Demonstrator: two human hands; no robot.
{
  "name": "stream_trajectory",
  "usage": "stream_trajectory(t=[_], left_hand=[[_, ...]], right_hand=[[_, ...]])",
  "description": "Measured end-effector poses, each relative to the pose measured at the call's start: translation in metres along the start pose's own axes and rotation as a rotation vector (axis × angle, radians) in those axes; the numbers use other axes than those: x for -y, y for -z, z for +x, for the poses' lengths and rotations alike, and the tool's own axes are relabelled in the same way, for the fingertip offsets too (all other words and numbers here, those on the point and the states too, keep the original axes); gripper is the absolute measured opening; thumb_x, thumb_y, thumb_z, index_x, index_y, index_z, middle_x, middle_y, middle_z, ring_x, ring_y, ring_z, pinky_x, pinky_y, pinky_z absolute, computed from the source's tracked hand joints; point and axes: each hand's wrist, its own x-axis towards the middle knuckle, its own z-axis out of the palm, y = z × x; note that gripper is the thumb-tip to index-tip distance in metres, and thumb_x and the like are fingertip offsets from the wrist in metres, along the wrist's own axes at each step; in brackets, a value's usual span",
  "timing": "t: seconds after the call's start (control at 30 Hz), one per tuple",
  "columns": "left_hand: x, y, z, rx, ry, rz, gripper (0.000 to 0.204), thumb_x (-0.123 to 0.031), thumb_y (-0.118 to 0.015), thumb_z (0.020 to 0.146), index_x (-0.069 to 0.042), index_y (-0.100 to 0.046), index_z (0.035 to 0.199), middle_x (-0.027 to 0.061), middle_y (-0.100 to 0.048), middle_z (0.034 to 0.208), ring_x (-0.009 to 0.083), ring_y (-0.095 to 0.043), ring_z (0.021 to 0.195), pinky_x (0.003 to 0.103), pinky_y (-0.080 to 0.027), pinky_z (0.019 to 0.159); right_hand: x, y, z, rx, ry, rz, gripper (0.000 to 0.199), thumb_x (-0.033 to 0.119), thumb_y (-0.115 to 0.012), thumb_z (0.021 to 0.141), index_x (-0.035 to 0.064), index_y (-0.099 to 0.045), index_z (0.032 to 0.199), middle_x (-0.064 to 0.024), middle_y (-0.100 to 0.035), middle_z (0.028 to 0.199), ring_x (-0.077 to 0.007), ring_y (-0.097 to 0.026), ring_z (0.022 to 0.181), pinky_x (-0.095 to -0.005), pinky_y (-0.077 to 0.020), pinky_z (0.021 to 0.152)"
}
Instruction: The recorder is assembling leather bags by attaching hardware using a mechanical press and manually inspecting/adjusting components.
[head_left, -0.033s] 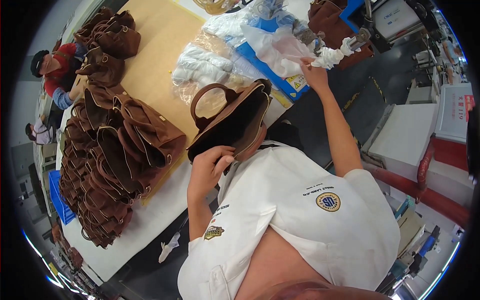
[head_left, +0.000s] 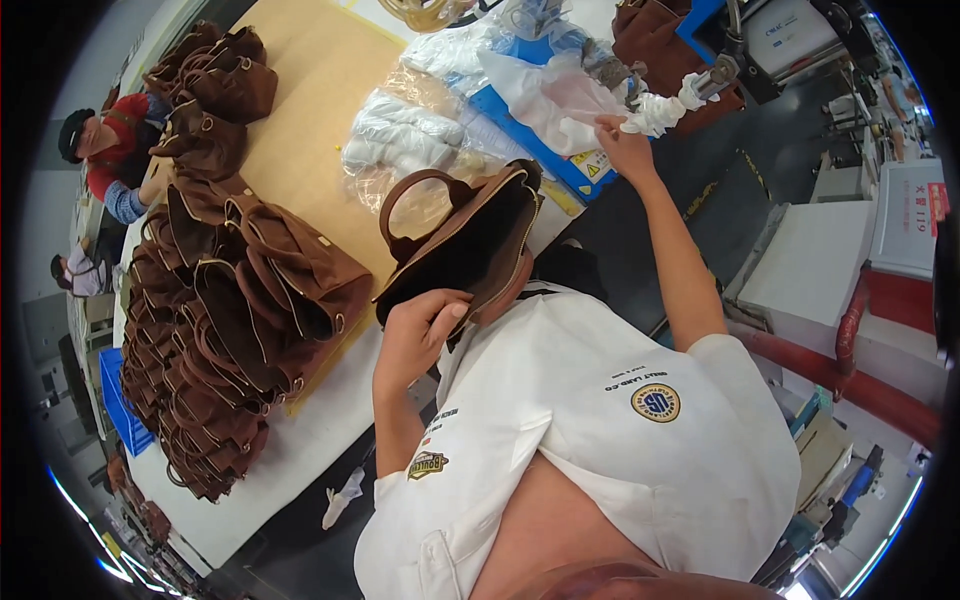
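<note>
A brown handbag (head_left: 455,240) with its zipped top gaping and one handle raised rests at the table's edge against my front. My left hand (head_left: 420,330) is closed on the bag's near rim, thumb on top and fingers partly hidden. Farther right, my right hand (head_left: 628,148) reaches out with bent fingers at the edge of a thin white sheet (head_left: 545,95), seemingly pinching it. Just beside those fingers is a metal arm wrapped in white material (head_left: 660,115). Under the sheet lies a blue panel (head_left: 490,105) with a yellow warning label.
Many brown handbags (head_left: 215,320) are piled on the left of the table, with more (head_left: 225,80) behind. Clear plastic bags of white stuffing (head_left: 400,130) lie on the brown board (head_left: 310,110). A co-worker (head_left: 110,150) is at the far left. Red pipes (head_left: 800,370) run at right.
</note>
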Motion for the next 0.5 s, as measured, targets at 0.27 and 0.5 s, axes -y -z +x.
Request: stream_trajectory(t=[0.27, 0.5], left_hand=[[0.003, 0.011, 0.039, 0.13, -0.072, 0.207, 0.025, -0.023, -0.059, 0.088, -0.003, -0.064, 0.101, 0.0181, -0.065, 0.092, 0.0343, -0.062, 0.084, 0.037, -0.049, 0.072], [0.019, -0.005, 0.051, 0.172, 0.001, 0.225, 0.029, -0.025, -0.056, 0.09, -0.002, -0.062, 0.106, 0.0232, -0.063, 0.093, 0.0384, -0.06, 0.087, 0.041, -0.047, 0.076]], right_hand=[[0.011, 0.002, -0.044, 0.053, 0.274, -0.111, 0.015, 0.014, -0.061, 0.073, 0.0114, -0.065, 0.087, -0.006, -0.055, 0.084, -0.0255, -0.048, 0.094, -0.0364, -0.0418, 0.082], [0.015, 0.001, -0.011, 0.0, -0.089, 0.0, 0.015, 0.023, -0.061, 0.082, 0.0092, -0.066, 0.085, -0.0077, -0.059, 0.09, -0.028, -0.057, 0.085, -0.037, -0.0459, 0.076]])
